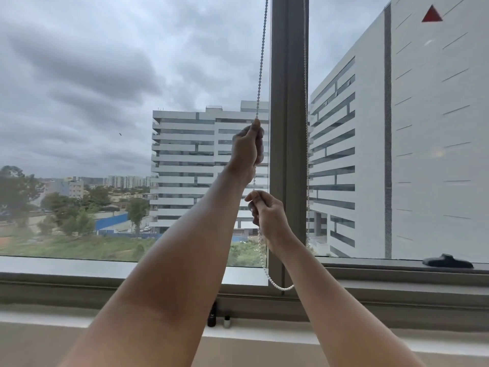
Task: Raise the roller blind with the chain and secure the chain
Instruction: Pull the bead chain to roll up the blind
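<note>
While the left hand point(246, 152) fists around the white beaded chain point(260, 62) higher up, the right hand point(267, 215) pinches it directly below, loop dangling beneath.

Soft, even daylight from an overcast sky point(92, 62) fills the frame; no hard shadows. Wide-angle bending toward edges. Trees at left edge look slightly blurred.

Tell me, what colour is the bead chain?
White: the bead chain looks like small pearly beads, clearest in the head view.
</note>
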Motion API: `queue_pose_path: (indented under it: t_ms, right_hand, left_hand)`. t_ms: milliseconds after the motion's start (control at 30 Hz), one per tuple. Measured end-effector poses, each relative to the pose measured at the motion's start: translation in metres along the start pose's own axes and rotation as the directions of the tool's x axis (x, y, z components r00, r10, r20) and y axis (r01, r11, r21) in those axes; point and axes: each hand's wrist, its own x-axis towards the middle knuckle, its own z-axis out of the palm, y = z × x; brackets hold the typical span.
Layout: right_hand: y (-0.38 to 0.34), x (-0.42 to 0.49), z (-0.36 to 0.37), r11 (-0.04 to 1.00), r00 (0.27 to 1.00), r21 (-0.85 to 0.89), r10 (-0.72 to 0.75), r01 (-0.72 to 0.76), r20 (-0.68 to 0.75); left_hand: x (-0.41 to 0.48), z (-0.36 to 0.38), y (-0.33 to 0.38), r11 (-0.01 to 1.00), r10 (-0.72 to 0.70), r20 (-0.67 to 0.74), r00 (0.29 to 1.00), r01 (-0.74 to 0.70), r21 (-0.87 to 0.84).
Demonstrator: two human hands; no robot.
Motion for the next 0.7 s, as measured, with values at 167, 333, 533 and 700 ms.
queue_pose_path:
  t_ms: [167,333,533,700]
  right_hand:
    - [-0.006,0.005,-0.007,0.999,0.995,0.009,0.036,-0.037,0.097]
    - [-0.015,0.014,-0.015,0.991,0.979,-0.006,0.134,-0.135,0.156]
    - [-0.046,0.039,-0.009,0.999,1.0,0.046,0.021,-0.022,0.016]
    - [-0.077,0.057,0.0,0.996,0.998,0.069,-0.05,0.052,-0.038]
  left_hand:
    - [-0.003,-0.004,-0.002,0.993,0.071,0.046,0.996,-0.066,-0.095]
    - [-0.009,-0.018,-0.015,0.993,0.08,0.064,0.995,-0.074,-0.096]
    - [-0.033,-0.022,-0.048,0.987,0.001,0.049,0.999,0.007,-0.161]
    - [-0.048,-0.018,-0.068,0.976,-0.06,0.062,0.996,0.071,-0.204]
